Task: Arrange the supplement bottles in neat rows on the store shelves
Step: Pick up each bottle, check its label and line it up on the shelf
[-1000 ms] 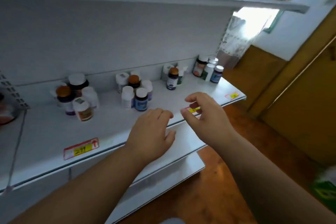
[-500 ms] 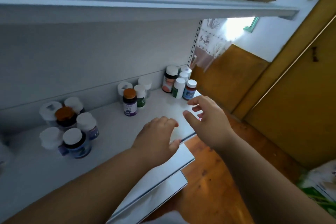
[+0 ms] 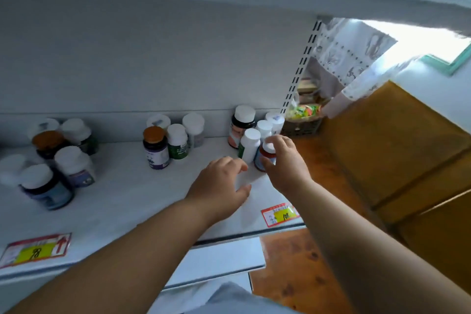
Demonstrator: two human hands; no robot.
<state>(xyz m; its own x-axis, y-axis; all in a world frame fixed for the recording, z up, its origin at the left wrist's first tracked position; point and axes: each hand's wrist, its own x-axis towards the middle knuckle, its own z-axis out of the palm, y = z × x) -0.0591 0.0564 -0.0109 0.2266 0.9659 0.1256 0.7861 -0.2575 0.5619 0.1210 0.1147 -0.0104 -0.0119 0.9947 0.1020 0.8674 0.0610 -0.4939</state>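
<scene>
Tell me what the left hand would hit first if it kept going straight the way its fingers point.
Probably the plain white bottle in the right-hand cluster: the left hand points its fingers up and right at its base. Depth is unclear from this one view.

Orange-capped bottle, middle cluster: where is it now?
Head view, centre-left: the orange-capped bottle stands on the shelf at the front-left of the middle cluster, beside the green-labelled bottle, left of both hands.
</scene>
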